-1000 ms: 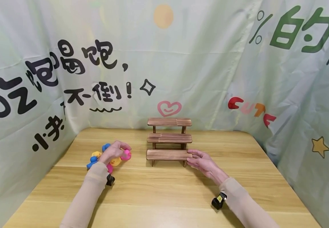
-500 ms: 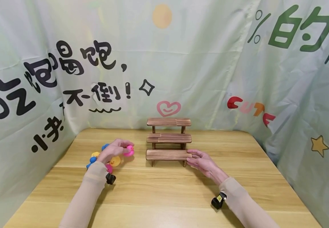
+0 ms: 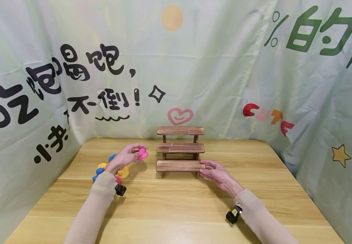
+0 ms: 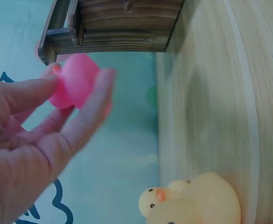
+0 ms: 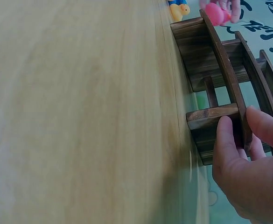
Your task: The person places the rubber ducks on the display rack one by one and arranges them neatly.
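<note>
Can see a pink toy duck (image 3: 143,154), held in the air; to its right, an upright three-tier wooden stand (image 3: 180,148).

Room runs between the pink duck (image 3: 142,154) and the rack (image 3: 180,148) and over the table (image 3: 170,210) between the sleeves (image 3: 89,208), while ducks (image 3: 122,173) crowd beneath the left hand (image 3: 124,158) and the right hand (image 3: 220,175) bars the rack's right end.

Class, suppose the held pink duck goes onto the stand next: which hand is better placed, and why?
Probably the left hand: it pinches the pink duck above the table, near the stand. The right hand grips the bottom shelf, so seems occupied.
</note>
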The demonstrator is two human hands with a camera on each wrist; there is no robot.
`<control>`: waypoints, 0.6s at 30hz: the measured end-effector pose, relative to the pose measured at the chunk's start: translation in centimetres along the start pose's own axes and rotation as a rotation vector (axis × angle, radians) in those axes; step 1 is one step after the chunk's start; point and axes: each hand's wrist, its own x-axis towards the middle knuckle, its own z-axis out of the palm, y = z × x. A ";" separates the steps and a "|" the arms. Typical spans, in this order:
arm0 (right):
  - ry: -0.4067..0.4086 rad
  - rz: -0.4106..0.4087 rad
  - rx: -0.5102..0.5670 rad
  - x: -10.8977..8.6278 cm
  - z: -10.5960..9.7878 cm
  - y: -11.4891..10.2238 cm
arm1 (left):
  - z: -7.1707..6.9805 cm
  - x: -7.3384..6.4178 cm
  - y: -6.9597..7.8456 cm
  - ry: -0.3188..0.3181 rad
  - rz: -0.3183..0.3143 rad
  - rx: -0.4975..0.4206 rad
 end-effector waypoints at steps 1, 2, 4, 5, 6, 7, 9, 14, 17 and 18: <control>-0.001 0.001 0.000 0.0 0.0 0.0 | 0.1 0.1 0.1 0.000 0.015 -0.006; -0.003 0.000 -0.001 -0.1 0.0 0.0 | 0.2 0.1 0.2 -0.001 0.028 -0.005; -0.003 0.002 -0.001 -0.1 0.0 0.0 | 0.3 0.3 0.4 -0.005 0.053 0.007; 0.000 0.005 0.000 -0.1 0.0 0.0 | 0.4 0.4 0.5 -0.006 0.065 0.016; -0.001 0.005 -0.002 -0.1 0.0 0.0 | 0.4 0.5 0.6 -0.008 0.071 0.021; -0.002 0.004 -0.003 -0.2 0.0 -0.1 | 0.5 0.6 0.7 -0.009 0.082 0.028; 0.001 0.004 -0.002 -0.2 0.0 -0.1 | 0.7 0.8 0.9 -0.004 0.104 0.045; 0.000 0.001 -0.014 -0.3 0.1 -0.1 | 1.3 1.4 1.2 0.035 0.167 0.095; -0.007 -0.003 -0.023 -0.3 0.1 -0.1 | 1.8 1.7 1.4 0.056 0.189 0.108; -0.008 -0.003 -0.023 -0.3 0.1 0.0 | 1.9 1.7 1.4 0.063 0.194 0.111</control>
